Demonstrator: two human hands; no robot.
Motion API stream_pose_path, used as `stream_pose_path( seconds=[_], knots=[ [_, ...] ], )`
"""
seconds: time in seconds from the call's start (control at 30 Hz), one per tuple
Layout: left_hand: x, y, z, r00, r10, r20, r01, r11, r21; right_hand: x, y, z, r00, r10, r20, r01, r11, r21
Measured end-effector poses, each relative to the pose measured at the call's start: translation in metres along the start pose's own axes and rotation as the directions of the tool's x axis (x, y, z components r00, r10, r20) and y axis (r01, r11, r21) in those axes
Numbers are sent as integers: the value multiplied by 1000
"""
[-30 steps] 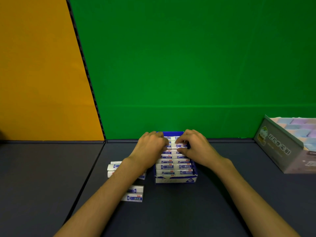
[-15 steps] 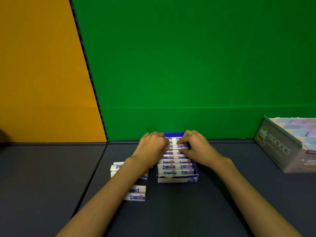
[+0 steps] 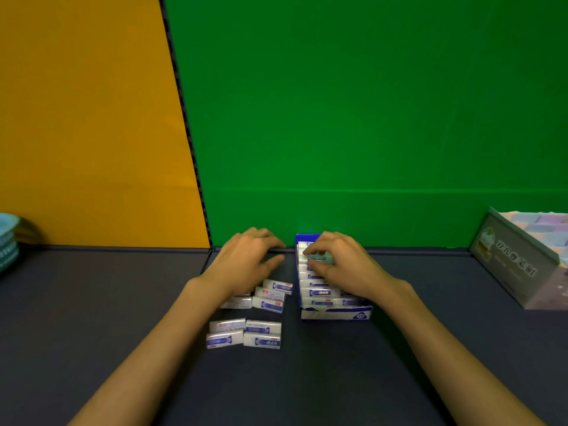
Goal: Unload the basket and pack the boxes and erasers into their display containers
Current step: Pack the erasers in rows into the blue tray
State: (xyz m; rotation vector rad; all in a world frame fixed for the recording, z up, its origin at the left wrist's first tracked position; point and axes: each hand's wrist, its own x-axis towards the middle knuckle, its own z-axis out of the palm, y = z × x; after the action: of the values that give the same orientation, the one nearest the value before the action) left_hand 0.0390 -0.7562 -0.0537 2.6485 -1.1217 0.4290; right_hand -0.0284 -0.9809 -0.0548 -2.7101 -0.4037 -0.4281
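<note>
A blue and white display container (image 3: 335, 313) stands on the dark table, filled with rows of white erasers with blue labels. My right hand (image 3: 342, 264) lies over its far rows, thumb and fingers curled round one blurred eraser (image 3: 319, 258) there. My left hand (image 3: 246, 262) is just left of the container with fingers relaxed and nothing in it, partly covering a loose pile of erasers (image 3: 270, 298). A second group of loose erasers (image 3: 246, 333) lies nearer to me.
A pale teal basket (image 3: 6, 241) shows at the far left edge. At the right stands a grey display box (image 3: 516, 262) holding pastel boxes. An orange and a green wall close off the back of the table.
My left hand has left the container and moved left over the loose erasers. The right hand stays on the far rows. The view has shifted left, so the basket now shows.
</note>
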Motion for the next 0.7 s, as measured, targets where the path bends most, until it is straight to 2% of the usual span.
stream_pose_path(
  seconds=[0.13, 0.37, 0.53, 0.7],
  knots=[
    [-27, -29, -7, 994, -56, 93, 64, 994, -88, 11, -20, 12, 998, -41, 48, 41, 999, -1],
    [-57, -56, -9, 980, -121, 157, 152, 967, -206, 18, -43, 25, 988, -96, 122, 103, 993, -55],
    [-61, -59, -3, 984, -93, 150, 133, 949, -286, 19, -48, 28, 986, -96, 137, 108, 991, -79],
    [-60, -63, 3, 990, -100, 104, 120, 969, -216, 24, -54, 31, 987, -89, 135, 101, 991, -87]
  ],
)
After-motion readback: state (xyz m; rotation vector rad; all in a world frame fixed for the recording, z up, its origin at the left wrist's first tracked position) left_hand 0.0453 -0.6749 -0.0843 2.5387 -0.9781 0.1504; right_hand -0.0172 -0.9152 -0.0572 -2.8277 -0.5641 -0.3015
